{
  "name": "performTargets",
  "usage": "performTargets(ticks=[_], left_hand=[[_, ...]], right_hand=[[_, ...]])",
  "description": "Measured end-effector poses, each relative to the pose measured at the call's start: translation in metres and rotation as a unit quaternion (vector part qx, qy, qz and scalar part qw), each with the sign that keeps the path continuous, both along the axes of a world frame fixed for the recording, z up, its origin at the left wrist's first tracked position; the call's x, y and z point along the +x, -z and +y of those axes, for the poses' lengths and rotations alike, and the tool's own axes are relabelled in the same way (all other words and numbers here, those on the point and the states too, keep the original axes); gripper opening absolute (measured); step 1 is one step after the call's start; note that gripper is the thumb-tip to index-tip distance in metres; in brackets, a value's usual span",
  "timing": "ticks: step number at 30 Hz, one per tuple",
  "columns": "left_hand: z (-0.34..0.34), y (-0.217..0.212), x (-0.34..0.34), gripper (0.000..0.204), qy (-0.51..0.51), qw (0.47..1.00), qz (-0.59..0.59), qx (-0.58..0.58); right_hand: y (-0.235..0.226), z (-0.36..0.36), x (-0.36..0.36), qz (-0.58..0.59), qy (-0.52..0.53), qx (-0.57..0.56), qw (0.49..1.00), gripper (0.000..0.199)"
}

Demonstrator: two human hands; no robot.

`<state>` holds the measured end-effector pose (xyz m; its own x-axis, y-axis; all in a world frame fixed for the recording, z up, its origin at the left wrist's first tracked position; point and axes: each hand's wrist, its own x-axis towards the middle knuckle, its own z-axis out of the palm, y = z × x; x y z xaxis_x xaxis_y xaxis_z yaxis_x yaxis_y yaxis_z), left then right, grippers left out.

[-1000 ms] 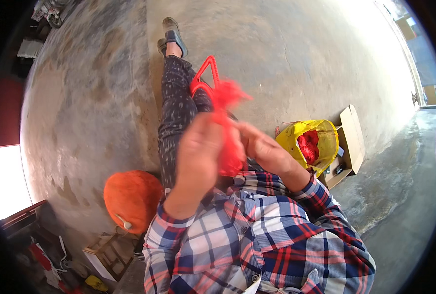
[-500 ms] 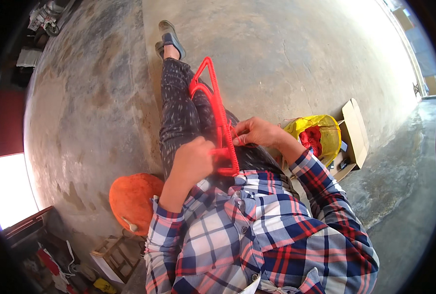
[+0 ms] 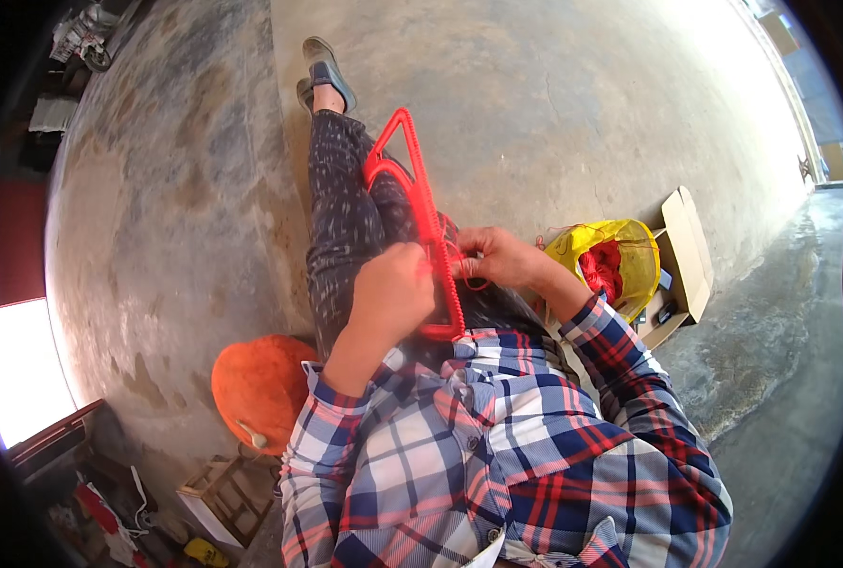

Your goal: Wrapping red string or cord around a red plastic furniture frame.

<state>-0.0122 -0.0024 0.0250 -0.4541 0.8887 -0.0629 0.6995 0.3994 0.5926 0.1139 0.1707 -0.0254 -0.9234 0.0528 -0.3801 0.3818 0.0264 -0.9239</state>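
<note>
Across my lap lies a long red frame [image 3: 425,213], its edges ridged as if wrapped in cord, pointing toward my feet. My left hand [image 3: 395,289] is closed at the frame's left side; its fingers face away, so what it holds is hidden. On the other side, my right hand [image 3: 499,257] pinches thin red cord [image 3: 479,284] against the frame. A small loop of the cord hangs below those fingers. Strands lead from near my right wrist toward a yellow bag [image 3: 641,248] holding red cord bundles [image 3: 603,270].
A cardboard box [image 3: 689,256] with dark small items stands behind the yellow bag. By my left elbow is a round orange seat [image 3: 260,393] with a light-coloured object on it. A wooden stool frame [image 3: 224,492] lies lower left. My shoes [image 3: 329,76] rest on the concrete floor [image 3: 535,114].
My left hand has moved right and slightly up, against the frame, covering the red piece seen beside it before. My right hand has shifted slightly, and a loop of cord now shows below it.
</note>
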Motion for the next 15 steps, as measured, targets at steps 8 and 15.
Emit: performTargets(ticks=[8,15], left_hand=[[-0.003,0.037,-0.022,0.045,-0.154,0.889,-0.396,0.17],[0.01,0.03,-0.023,0.047,-0.106,0.791,-0.591,0.115]], right_hand=[[-0.034,0.075,0.037,0.254,0.31,-0.262,0.878,0.006],[-0.045,0.155,0.112,0.318,0.395,-0.395,0.766,0.008]])
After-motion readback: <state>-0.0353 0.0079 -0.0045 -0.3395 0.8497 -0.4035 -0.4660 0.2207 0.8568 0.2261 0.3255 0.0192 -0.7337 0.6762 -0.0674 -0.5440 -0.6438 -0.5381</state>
